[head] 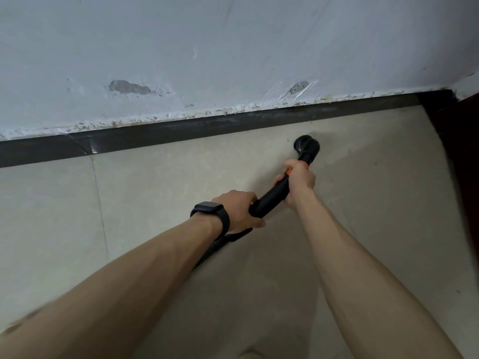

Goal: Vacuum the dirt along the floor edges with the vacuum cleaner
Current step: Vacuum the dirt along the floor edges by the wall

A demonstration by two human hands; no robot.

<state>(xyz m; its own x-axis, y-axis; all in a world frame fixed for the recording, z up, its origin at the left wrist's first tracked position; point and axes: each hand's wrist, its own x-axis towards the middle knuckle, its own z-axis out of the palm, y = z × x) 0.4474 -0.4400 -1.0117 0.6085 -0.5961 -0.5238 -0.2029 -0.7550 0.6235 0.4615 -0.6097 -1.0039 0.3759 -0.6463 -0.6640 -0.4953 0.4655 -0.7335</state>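
Fingers of both hands grip the vacuum tube [270, 196], left hand [238, 212] behind, right hand [300, 180] nearer the brush [307, 146], which sits on the floor [155, 193] just short of the skirting [207, 128], the tube slanting forward-right toward it.

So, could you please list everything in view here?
brush nozzle: one, black, on floor near skirting
wand: one, black with orange ring, in both hands
hose: one, black, ribbed, under left wrist
skirting: one, dark, foot of wall
wall: one, whitish, chipped, top
floor tiles: several, beige, below skirting
dark panel: one, reddish-brown, far right
watch: one, black, left wrist
left hand: one, grips wand's near end
right hand: one, grips wand beside orange ring
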